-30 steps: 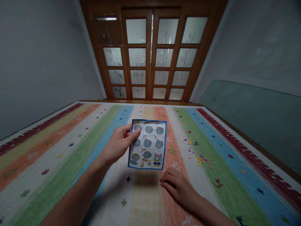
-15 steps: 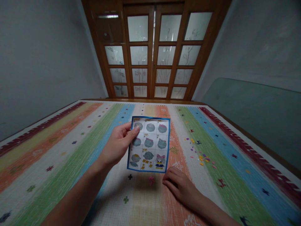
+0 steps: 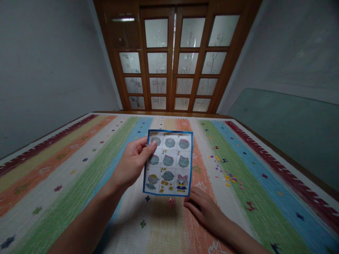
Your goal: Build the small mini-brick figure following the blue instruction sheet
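Observation:
My left hand [image 3: 132,163] pinches the left edge of a blue-bordered sticker sheet [image 3: 168,163] and holds it up above the striped mat [image 3: 79,183]. The sheet shows a three-by-three grid of grey round figures, with one coloured cartoon figure at the lower right. My right hand [image 3: 202,209] rests on the mat just below the sheet's lower right corner, fingers loosely curled with the tips on the mat; nothing shows in it. A scatter of small coloured sticker bits [image 3: 227,174] lies on the mat to the right.
The mat has stripes of green, blue, orange, white and red. Wooden doors with frosted glass panes [image 3: 173,60] stand at the far end. Grey walls rise on both sides, and a dark glass sheet [image 3: 288,127] leans at the right.
The sticker sheet has risen slightly and shifted a little right in my left hand. My right hand has stayed on the mat below it.

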The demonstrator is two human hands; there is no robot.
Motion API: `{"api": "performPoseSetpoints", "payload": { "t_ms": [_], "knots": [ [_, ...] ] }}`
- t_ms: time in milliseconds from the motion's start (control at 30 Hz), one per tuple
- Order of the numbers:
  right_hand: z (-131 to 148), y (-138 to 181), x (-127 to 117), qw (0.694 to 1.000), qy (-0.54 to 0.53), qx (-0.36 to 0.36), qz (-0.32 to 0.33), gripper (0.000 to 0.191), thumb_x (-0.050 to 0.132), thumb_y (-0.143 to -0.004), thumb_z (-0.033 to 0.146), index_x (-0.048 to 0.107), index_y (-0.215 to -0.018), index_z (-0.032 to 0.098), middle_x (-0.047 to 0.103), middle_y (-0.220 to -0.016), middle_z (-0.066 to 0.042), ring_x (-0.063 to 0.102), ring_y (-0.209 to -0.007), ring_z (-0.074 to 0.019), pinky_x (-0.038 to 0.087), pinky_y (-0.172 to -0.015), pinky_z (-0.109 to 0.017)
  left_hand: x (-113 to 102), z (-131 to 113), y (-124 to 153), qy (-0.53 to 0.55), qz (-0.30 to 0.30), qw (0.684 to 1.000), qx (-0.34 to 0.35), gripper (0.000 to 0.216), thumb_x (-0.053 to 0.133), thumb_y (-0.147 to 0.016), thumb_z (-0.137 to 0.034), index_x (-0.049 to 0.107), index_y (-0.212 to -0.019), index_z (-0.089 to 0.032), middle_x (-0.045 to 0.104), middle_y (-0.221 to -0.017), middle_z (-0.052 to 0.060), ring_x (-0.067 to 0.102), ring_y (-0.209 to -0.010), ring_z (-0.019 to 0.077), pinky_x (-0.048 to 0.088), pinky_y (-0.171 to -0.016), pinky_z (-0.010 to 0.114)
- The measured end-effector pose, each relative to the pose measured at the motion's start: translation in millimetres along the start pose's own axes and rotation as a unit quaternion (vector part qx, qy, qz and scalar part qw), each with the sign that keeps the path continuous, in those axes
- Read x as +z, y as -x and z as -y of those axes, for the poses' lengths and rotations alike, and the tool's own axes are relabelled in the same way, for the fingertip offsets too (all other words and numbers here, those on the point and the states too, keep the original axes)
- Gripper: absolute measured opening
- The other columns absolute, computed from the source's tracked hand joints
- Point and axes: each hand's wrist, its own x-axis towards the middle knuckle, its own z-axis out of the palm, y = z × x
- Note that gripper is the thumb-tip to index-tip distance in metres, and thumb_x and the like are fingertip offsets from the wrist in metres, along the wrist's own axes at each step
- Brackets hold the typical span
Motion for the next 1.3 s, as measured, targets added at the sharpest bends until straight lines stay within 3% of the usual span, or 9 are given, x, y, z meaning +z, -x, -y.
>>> {"api": "performPoseSetpoints", "payload": {
  "t_ms": [733, 1300],
  "knots": [
    [3.2, -2.1, 1.1, 1.0, 0.003, -0.004, -0.001, 0.016, 0.048, -0.09, 0.021, 0.062, -0.084, 0.018, 0.064, -0.089, -0.008, 0.058, -0.085, -0.0184, 0.048, -0.077, -0.032, -3.9, -5.8, 2.1, 0.004, 0.003, 1.0, 0.004, 0.026, 0.064, -0.078, -0.036, 0.067, -0.089, -0.013, 0.07, -0.069, 0.003, 0.062, -0.056, 0.0132, 0.049, -0.054, 0.021],
    [4.6, -2.9, 0.8, 1.0, 0.004, -0.006, -0.009, 0.019, 0.047, -0.091, 0.023, 0.065, -0.096, 0.021, 0.065, -0.089, -0.008, 0.059, -0.089, -0.0196, 0.048, -0.08, -0.033, -2.9, -8.0, 2.4, 0.009, -0.002, 1.0, 0.003, 0.027, 0.067, -0.075, -0.037, 0.067, -0.086, -0.012, 0.07, -0.067, 0.003, 0.062, -0.054, 0.0135, 0.05, -0.054, 0.022]
  ]
}}
